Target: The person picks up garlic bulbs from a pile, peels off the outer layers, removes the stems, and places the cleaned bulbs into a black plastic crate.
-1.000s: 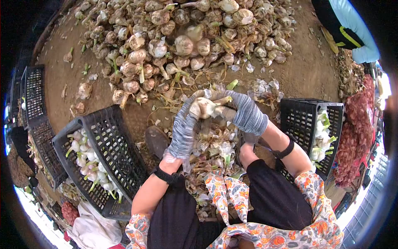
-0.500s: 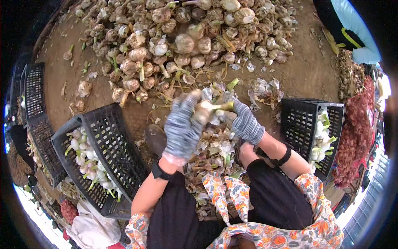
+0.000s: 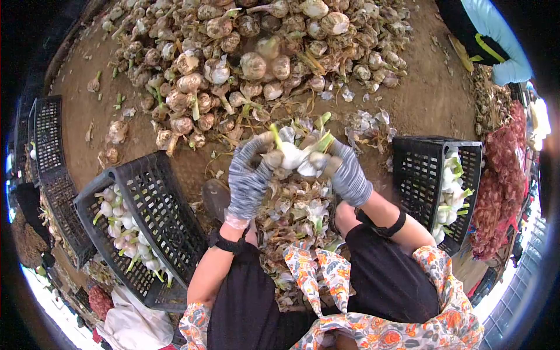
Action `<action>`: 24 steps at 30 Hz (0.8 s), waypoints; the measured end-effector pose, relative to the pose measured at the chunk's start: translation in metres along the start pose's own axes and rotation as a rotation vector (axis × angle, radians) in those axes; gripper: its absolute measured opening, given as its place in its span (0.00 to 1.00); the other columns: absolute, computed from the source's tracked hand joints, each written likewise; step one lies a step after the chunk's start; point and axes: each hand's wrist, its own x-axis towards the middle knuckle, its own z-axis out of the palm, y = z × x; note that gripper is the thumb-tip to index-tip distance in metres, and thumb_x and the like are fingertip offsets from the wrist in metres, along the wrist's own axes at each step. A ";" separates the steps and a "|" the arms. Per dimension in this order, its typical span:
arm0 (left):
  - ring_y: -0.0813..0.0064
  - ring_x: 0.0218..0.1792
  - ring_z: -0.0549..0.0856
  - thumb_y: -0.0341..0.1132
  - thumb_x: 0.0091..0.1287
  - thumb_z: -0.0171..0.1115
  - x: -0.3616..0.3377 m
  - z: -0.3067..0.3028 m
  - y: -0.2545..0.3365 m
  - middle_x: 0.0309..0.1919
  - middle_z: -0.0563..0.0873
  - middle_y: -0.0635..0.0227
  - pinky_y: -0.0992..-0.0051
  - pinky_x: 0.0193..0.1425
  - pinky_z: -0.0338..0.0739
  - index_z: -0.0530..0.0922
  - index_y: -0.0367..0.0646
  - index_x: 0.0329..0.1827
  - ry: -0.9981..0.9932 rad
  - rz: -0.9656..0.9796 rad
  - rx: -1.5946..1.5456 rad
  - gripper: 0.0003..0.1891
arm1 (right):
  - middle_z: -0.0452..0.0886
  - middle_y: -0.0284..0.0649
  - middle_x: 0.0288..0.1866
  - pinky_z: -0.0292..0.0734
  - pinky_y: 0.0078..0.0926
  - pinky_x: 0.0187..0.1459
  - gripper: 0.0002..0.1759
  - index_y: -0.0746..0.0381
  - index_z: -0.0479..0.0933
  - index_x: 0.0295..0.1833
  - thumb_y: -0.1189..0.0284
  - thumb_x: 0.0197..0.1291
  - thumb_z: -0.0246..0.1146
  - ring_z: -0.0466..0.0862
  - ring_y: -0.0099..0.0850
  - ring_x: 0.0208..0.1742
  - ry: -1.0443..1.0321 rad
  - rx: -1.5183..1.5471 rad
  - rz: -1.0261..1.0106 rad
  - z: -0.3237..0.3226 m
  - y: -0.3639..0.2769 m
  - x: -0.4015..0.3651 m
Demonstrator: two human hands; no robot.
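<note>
A white garlic bulb (image 3: 293, 156) with a short green stem is held up between my two gloved hands, above the litter of peelings. My left hand (image 3: 251, 178), in a grey striped glove, has its fingers closed round the bulb's left side. From the other side, my right hand (image 3: 350, 176), gloved alike, pinches at the bulb and a loose, pale-green outer leaf (image 3: 321, 143). Its fingertips are partly hidden by the leaf. Dry garlic skins (image 3: 303, 213) lie in a heap between my feet, below the hands.
Ahead spreads a big pile of unpeeled garlic (image 3: 251, 64) on brown ground. Black crates of cleaned garlic stand tilted at left (image 3: 169, 216) and right (image 3: 417, 181). Red mesh sacks (image 3: 499, 181) lie beyond the right crate. A person's blue sleeve (image 3: 496, 35) shows at top right.
The garlic has turned from stem pointing right to stem pointing up on the left. My right hand has shifted slightly, and an outer leaf now stands away from the bulb.
</note>
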 end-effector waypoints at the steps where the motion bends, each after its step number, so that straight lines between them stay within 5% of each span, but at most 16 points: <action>1: 0.81 0.39 0.80 0.36 0.57 0.68 -0.001 0.001 0.001 0.39 0.82 0.69 0.79 0.46 0.75 0.76 0.39 0.51 0.000 0.001 0.001 0.19 | 0.78 0.44 0.43 0.73 0.24 0.48 0.12 0.65 0.75 0.42 0.72 0.53 0.63 0.79 0.33 0.42 0.000 0.001 -0.001 0.001 0.011 -0.001; 3: 0.82 0.39 0.79 0.32 0.59 0.66 -0.002 0.006 0.007 0.40 0.82 0.70 0.80 0.45 0.75 0.78 0.39 0.48 0.012 0.191 0.277 0.15 | 0.76 0.40 0.49 0.72 0.23 0.50 0.14 0.66 0.75 0.47 0.73 0.55 0.62 0.77 0.25 0.45 -0.028 -0.581 -0.351 0.001 0.034 0.001; 4: 0.82 0.39 0.79 0.30 0.60 0.64 -0.003 0.011 0.020 0.39 0.83 0.70 0.81 0.44 0.74 0.79 0.37 0.45 0.024 -0.150 -0.144 0.11 | 0.75 0.38 0.52 0.73 0.24 0.50 0.19 0.65 0.72 0.53 0.73 0.55 0.61 0.76 0.25 0.47 -0.084 -0.967 -0.805 -0.006 0.031 0.006; 5: 0.82 0.39 0.79 0.30 0.60 0.64 -0.001 0.011 0.019 0.39 0.83 0.70 0.81 0.44 0.74 0.79 0.37 0.45 0.024 -0.152 -0.144 0.11 | 0.75 0.38 0.52 0.73 0.24 0.50 0.19 0.65 0.72 0.53 0.73 0.55 0.61 0.76 0.25 0.47 -0.083 -0.966 -0.802 -0.004 0.033 0.003; 8: 0.80 0.38 0.80 0.27 0.62 0.60 0.002 0.004 0.013 0.38 0.83 0.68 0.78 0.44 0.76 0.79 0.35 0.44 -0.044 -0.128 0.058 0.09 | 0.79 0.41 0.46 0.77 0.25 0.45 0.24 0.63 0.66 0.59 0.73 0.57 0.60 0.80 0.31 0.43 -0.098 -0.042 -0.094 0.006 0.018 -0.009; 9: 0.80 0.38 0.80 0.27 0.62 0.60 0.001 0.002 0.011 0.38 0.83 0.68 0.78 0.44 0.76 0.79 0.35 0.44 -0.045 -0.129 0.058 0.09 | 0.79 0.41 0.46 0.77 0.25 0.45 0.24 0.63 0.66 0.59 0.73 0.57 0.60 0.80 0.31 0.43 -0.097 -0.042 -0.093 0.001 0.016 -0.005; 11: 0.80 0.39 0.80 0.29 0.63 0.60 -0.001 -0.001 0.006 0.38 0.83 0.68 0.78 0.44 0.75 0.79 0.36 0.44 -0.054 -0.087 -0.086 0.09 | 0.81 0.40 0.44 0.78 0.19 0.42 0.21 0.62 0.68 0.57 0.70 0.58 0.59 0.81 0.26 0.41 -0.183 0.681 0.200 -0.011 0.011 0.005; 13: 0.80 0.39 0.80 0.31 0.62 0.62 -0.005 0.001 0.002 0.39 0.83 0.68 0.79 0.44 0.76 0.79 0.36 0.44 -0.070 -0.122 -0.212 0.11 | 0.81 0.41 0.43 0.79 0.18 0.37 0.21 0.62 0.70 0.55 0.64 0.58 0.58 0.81 0.26 0.38 -0.229 0.805 0.252 -0.031 0.033 0.012; 15: 0.77 0.41 0.82 0.34 0.61 0.64 -0.007 0.002 0.003 0.40 0.83 0.68 0.77 0.45 0.78 0.77 0.37 0.46 -0.162 -0.238 -0.605 0.14 | 0.80 0.42 0.41 0.80 0.21 0.33 0.23 0.62 0.71 0.53 0.58 0.58 0.57 0.81 0.28 0.34 -0.173 0.363 0.320 -0.042 0.043 0.017; 16: 0.72 0.43 0.83 0.35 0.61 0.64 -0.008 0.000 0.014 0.42 0.83 0.66 0.75 0.47 0.80 0.76 0.39 0.49 -0.181 -0.351 -0.729 0.16 | 0.79 0.44 0.33 0.79 0.20 0.26 0.17 0.64 0.73 0.48 0.65 0.55 0.59 0.80 0.27 0.28 -0.411 0.946 0.580 -0.043 0.037 0.014; 17: 0.72 0.43 0.83 0.35 0.61 0.64 -0.008 -0.003 0.012 0.42 0.83 0.66 0.75 0.47 0.80 0.76 0.39 0.49 -0.178 -0.349 -0.725 0.16 | 0.80 0.45 0.34 0.79 0.26 0.29 0.18 0.64 0.74 0.46 0.62 0.56 0.60 0.81 0.31 0.30 -0.398 0.590 0.618 -0.042 0.035 0.011; 20: 0.69 0.44 0.83 0.36 0.61 0.63 -0.006 -0.005 0.005 0.42 0.82 0.64 0.73 0.44 0.82 0.75 0.40 0.50 -0.104 -0.368 -0.779 0.16 | 0.82 0.42 0.39 0.75 0.32 0.41 0.26 0.64 0.75 0.49 0.53 0.55 0.61 0.82 0.36 0.36 -0.830 -1.108 0.171 -0.032 0.006 -0.001; 23: 0.70 0.46 0.82 0.35 0.62 0.61 -0.005 -0.013 0.005 0.45 0.82 0.64 0.73 0.48 0.81 0.75 0.41 0.51 -0.120 -0.466 -0.928 0.16 | 0.82 0.44 0.36 0.75 0.30 0.41 0.25 0.64 0.76 0.50 0.55 0.55 0.62 0.81 0.32 0.36 -0.717 -1.362 0.295 -0.019 -0.028 0.007; 24: 0.70 0.47 0.82 0.34 0.62 0.60 -0.004 -0.016 0.005 0.47 0.82 0.63 0.73 0.49 0.80 0.76 0.41 0.52 -0.125 -0.510 -1.006 0.16 | 0.82 0.45 0.33 0.74 0.30 0.41 0.22 0.64 0.77 0.46 0.57 0.55 0.63 0.80 0.31 0.35 -0.444 -0.941 0.341 -0.022 -0.025 0.003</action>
